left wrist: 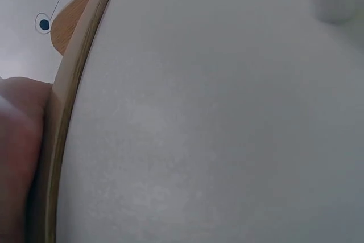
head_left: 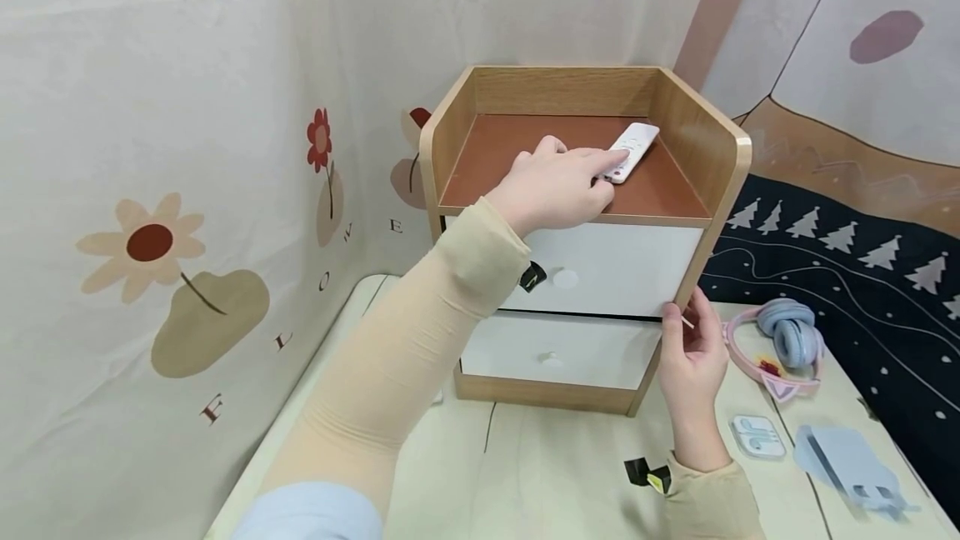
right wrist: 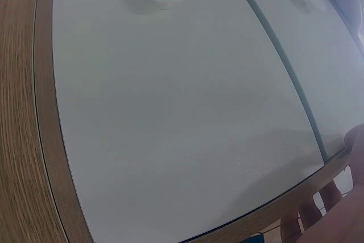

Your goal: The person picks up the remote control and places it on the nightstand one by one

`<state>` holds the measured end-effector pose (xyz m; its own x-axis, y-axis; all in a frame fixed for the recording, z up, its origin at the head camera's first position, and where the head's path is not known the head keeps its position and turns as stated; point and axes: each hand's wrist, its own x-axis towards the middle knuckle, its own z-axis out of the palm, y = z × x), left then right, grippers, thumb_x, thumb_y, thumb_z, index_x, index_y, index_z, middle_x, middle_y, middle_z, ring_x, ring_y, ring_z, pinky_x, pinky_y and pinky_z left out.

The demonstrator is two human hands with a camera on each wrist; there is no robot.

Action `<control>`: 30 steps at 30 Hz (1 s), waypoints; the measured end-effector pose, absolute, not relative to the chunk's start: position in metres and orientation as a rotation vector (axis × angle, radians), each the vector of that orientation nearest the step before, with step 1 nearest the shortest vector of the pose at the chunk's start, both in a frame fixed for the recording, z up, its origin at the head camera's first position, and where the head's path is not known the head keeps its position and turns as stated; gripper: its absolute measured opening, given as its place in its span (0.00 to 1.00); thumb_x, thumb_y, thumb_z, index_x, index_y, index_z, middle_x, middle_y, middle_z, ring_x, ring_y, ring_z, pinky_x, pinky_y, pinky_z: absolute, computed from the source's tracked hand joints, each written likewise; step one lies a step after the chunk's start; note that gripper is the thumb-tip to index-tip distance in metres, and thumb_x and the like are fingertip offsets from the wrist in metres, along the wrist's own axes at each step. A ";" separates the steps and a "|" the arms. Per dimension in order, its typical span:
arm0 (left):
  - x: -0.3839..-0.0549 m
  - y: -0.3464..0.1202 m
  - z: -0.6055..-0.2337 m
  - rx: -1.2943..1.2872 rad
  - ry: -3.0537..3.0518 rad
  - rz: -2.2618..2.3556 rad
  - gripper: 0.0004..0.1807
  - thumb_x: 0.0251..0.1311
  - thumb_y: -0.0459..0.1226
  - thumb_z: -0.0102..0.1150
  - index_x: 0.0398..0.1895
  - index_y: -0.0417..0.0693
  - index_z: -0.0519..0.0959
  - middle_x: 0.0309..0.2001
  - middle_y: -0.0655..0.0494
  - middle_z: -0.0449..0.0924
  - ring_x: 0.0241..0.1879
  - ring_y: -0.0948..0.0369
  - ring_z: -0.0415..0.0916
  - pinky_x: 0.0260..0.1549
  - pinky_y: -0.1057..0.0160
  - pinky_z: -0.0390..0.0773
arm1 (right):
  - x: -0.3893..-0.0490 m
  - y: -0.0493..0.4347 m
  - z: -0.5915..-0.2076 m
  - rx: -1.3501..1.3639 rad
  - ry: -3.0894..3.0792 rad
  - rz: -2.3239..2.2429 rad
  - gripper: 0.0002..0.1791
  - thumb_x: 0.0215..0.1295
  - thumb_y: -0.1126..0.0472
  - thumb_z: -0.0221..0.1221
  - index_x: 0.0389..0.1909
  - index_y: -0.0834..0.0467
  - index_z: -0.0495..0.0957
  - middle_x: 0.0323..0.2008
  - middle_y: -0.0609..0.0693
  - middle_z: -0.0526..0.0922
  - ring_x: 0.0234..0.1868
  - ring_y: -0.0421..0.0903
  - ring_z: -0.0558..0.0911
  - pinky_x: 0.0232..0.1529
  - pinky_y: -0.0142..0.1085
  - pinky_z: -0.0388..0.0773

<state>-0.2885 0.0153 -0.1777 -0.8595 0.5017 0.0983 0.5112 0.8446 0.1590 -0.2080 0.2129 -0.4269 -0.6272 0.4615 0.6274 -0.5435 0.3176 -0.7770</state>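
Note:
A small cabinet [head_left: 581, 390] of light wood stands with two white drawers and a raised rim round its brown top. On that top lies a white remote control [head_left: 637, 140], tilted away toward the back right. The index finger of my left hand [head_left: 558, 186] stretches straight onto the remote's near end, the thumb close beside it and the other fingers bent. My right hand [head_left: 693, 357] grips the cabinet's right side edge, thumb at the front, fingers partly hidden behind. In the right wrist view, fingers [right wrist: 310, 214] curl round the wooden edge beside the drawer fronts [right wrist: 187, 101].
To the right of the cabinet lie a pink headband [head_left: 783, 394] with blue headphones [head_left: 791, 332], a boxed pair of earphones [head_left: 757, 437] and a light-blue case [head_left: 855, 465]. A patterned curtain [head_left: 180, 107] hangs at the left and behind.

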 end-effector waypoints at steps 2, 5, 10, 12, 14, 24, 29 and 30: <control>-0.288 0.015 -0.180 -0.803 -2.942 -0.291 0.36 0.79 0.50 0.38 0.88 0.88 0.51 0.86 0.81 0.58 0.76 0.54 0.61 0.67 0.50 0.65 | -0.208 0.213 -0.427 0.065 -1.718 1.452 0.26 0.80 0.71 0.59 0.76 0.63 0.76 0.57 0.27 0.82 0.55 0.29 0.81 0.57 0.16 0.78; -0.285 0.014 -0.184 -0.775 -2.893 -0.292 0.38 0.78 0.50 0.39 0.88 0.87 0.50 0.85 0.77 0.61 0.73 0.55 0.66 0.65 0.51 0.68 | -0.207 0.213 -0.428 0.051 -1.721 1.452 0.26 0.80 0.70 0.59 0.76 0.63 0.76 0.57 0.27 0.82 0.55 0.29 0.81 0.56 0.15 0.77; -0.276 0.011 -0.194 -0.708 -2.765 -0.287 0.38 0.77 0.53 0.44 0.89 0.81 0.53 0.83 0.71 0.69 0.67 0.55 0.74 0.62 0.52 0.74 | -0.206 0.214 -0.429 0.058 -1.724 1.450 0.25 0.80 0.70 0.59 0.75 0.64 0.76 0.57 0.27 0.81 0.55 0.30 0.81 0.57 0.15 0.77; -0.272 0.009 -0.198 -0.677 -2.708 -0.293 0.37 0.78 0.54 0.45 0.89 0.80 0.56 0.80 0.70 0.72 0.64 0.55 0.76 0.59 0.53 0.76 | -0.207 0.214 -0.429 0.064 -1.725 1.447 0.25 0.80 0.70 0.59 0.76 0.64 0.76 0.57 0.27 0.81 0.55 0.30 0.81 0.57 0.15 0.77; -0.269 0.007 -0.202 -0.650 -2.658 -0.294 0.35 0.78 0.55 0.45 0.88 0.78 0.58 0.78 0.70 0.75 0.61 0.56 0.78 0.54 0.55 0.76 | -0.208 0.215 -0.428 0.068 -1.727 1.449 0.25 0.81 0.70 0.59 0.76 0.63 0.76 0.57 0.27 0.81 0.55 0.30 0.81 0.57 0.15 0.77; -0.256 -0.018 -0.222 -0.717 -2.394 -0.442 0.29 0.78 0.55 0.57 0.80 0.65 0.75 0.72 0.62 0.83 0.63 0.52 0.82 0.53 0.51 0.81 | -0.207 0.213 -0.430 0.045 -1.744 1.439 0.26 0.81 0.69 0.59 0.76 0.62 0.76 0.58 0.25 0.80 0.56 0.31 0.81 0.58 0.15 0.77; -0.253 -0.037 -0.230 -0.878 -2.198 -0.521 0.28 0.75 0.49 0.64 0.75 0.56 0.80 0.68 0.56 0.86 0.61 0.51 0.81 0.60 0.52 0.80 | -0.208 0.214 -0.429 0.052 -1.743 1.443 0.26 0.81 0.69 0.59 0.77 0.61 0.76 0.58 0.26 0.81 0.56 0.30 0.81 0.58 0.15 0.77; -0.253 -0.041 -0.231 -0.915 -2.167 -0.539 0.28 0.75 0.48 0.65 0.75 0.54 0.80 0.67 0.55 0.86 0.61 0.51 0.81 0.63 0.53 0.79 | -0.208 0.214 -0.428 0.052 -1.742 1.442 0.26 0.81 0.69 0.59 0.77 0.60 0.76 0.58 0.26 0.81 0.55 0.30 0.81 0.58 0.15 0.77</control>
<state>-0.2528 -0.0411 -0.2307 -0.4954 0.4461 0.7454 0.7431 0.6620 0.0978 -0.2077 0.2144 -0.4276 -0.6367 0.4619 0.6174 -0.5204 0.3333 -0.7862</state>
